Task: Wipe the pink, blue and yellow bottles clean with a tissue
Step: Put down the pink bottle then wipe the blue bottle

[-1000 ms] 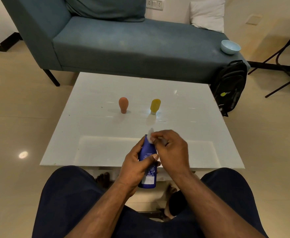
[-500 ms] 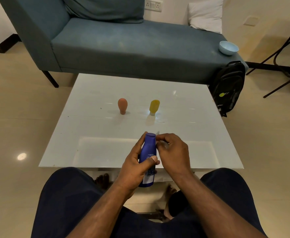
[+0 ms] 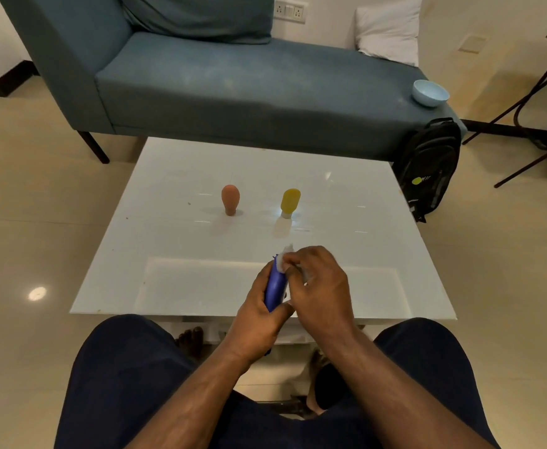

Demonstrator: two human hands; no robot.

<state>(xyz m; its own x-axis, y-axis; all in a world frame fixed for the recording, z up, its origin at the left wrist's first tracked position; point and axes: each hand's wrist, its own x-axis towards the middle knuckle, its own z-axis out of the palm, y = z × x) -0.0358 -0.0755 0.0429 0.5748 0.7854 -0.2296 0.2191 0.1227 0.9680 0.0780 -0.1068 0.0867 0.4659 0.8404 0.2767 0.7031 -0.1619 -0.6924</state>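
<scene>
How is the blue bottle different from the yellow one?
The blue bottle is gripped in the left hand near the table's front edge; the yellow bottle stands untouched farther back. The right hand presses a tissue on the blue one; nothing touches the yellow one. The blue one looks longer.

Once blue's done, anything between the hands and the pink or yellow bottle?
Nothing visible. Bare table lies between the hands and the pink bottle and yellow bottle. Left hand holds the blue bottle; right hand holds the tissue.
</scene>
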